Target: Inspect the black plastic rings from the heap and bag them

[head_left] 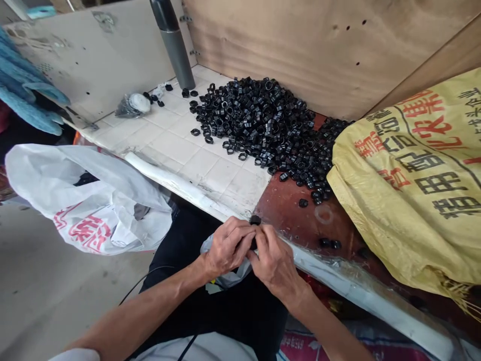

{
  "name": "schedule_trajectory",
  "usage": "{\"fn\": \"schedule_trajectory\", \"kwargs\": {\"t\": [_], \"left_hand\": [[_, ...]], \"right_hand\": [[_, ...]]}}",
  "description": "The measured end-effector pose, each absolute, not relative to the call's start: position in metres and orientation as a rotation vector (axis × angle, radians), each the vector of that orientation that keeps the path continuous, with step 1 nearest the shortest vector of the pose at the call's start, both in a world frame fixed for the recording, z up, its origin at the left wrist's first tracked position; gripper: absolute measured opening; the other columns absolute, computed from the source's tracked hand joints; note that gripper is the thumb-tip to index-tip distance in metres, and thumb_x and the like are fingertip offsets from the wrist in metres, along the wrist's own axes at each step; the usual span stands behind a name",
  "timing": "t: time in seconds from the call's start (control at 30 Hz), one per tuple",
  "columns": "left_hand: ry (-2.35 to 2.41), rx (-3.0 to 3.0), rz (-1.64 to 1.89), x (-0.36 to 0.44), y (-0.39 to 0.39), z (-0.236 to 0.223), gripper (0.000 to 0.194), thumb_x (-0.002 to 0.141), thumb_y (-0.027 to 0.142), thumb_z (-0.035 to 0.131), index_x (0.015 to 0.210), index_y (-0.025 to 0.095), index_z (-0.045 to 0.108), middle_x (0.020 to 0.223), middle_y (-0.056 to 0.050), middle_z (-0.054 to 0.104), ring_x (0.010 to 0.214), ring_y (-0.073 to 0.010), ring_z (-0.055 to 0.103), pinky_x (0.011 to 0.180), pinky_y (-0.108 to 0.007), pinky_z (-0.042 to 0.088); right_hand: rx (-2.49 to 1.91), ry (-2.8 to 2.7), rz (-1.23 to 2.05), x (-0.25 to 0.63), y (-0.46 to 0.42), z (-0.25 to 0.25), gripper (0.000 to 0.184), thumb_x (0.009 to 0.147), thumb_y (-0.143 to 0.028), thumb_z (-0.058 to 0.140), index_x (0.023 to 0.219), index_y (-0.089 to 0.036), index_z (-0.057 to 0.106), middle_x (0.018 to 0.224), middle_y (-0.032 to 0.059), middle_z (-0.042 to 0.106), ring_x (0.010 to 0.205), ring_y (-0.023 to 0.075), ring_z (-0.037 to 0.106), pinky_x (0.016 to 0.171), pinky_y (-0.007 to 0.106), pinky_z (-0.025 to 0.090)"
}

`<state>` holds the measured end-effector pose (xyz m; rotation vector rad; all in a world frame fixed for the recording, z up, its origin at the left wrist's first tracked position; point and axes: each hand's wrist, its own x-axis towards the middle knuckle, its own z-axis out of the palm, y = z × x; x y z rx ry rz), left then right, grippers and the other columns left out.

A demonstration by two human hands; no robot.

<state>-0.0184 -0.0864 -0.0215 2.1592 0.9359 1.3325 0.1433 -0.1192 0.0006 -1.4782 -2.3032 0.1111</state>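
Note:
At the front edge of the worktop, my left hand [232,244] and my right hand [273,255] meet with their fingers pinched together. Between the fingertips is a small black plastic nut [254,244], mostly covered by the fingers. Another black nut [255,220] shows just beyond the fingertips; whether it is touched or joined to the held one I cannot tell. A large heap of black plastic nuts [259,118] lies farther back, spread over white tiles and a reddish-brown board.
A yellow woven sack [409,165] lies at the right. A white plastic bag [112,195] hangs open at the left edge. A grey bottle [176,55] stands by the back corner, near a small clear bag [133,105]. Loose nuts [329,243] lie on the brown board.

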Motion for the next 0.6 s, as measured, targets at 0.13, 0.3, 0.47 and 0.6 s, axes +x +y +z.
{"fn": "schedule_trajectory", "kwargs": {"t": [0.13, 0.3, 0.47, 0.6], "left_hand": [[1.096, 1.894, 1.349, -0.026, -0.114, -0.041, 0.022, 0.093, 0.009, 0.052, 0.108, 0.021, 0.061, 0.089, -0.005, 0.068, 0.079, -0.0183, 0.065, 0.072, -0.035, 0.057], [1.135, 1.811, 1.061, -0.034, -0.129, -0.070, 0.019, 0.098, 0.017, 0.045, 0.104, 0.020, 0.063, 0.095, -0.009, 0.069, 0.088, -0.0205, 0.067, 0.080, -0.036, 0.057], [1.297, 1.874, 0.859, -0.044, -0.124, -0.081, 0.026, 0.101, 0.025, 0.041, 0.098, 0.020, 0.067, 0.095, -0.008, 0.071, 0.093, -0.0207, 0.069, 0.087, -0.035, 0.058], [1.336, 1.848, 0.783, -0.047, -0.118, -0.073, 0.025, 0.100, 0.028, 0.044, 0.095, 0.020, 0.067, 0.093, -0.005, 0.071, 0.089, -0.0195, 0.070, 0.085, -0.032, 0.057]], "right_hand": [[-1.415, -2.446, -0.007, 0.130, -0.135, -0.010, 0.031, 0.097, -0.021, 0.052, 0.125, -0.007, 0.056, 0.116, 0.0179, 0.063, 0.085, 0.0238, 0.064, 0.070, 0.035, 0.055], [-1.465, -2.547, 0.045, 0.118, -0.150, -0.033, 0.043, 0.090, -0.005, 0.051, 0.133, -0.008, 0.053, 0.119, 0.0168, 0.064, 0.093, 0.0256, 0.064, 0.075, 0.036, 0.057], [-1.588, -2.321, 0.290, 0.124, -0.160, -0.025, 0.027, 0.093, -0.010, 0.056, 0.119, -0.014, 0.059, 0.108, 0.0118, 0.066, 0.090, 0.0221, 0.066, 0.077, 0.032, 0.056], [-1.556, -2.099, 0.207, 0.128, -0.130, 0.007, 0.034, 0.098, -0.023, 0.055, 0.132, -0.017, 0.053, 0.120, 0.0140, 0.061, 0.096, 0.0225, 0.064, 0.081, 0.034, 0.054]]}}
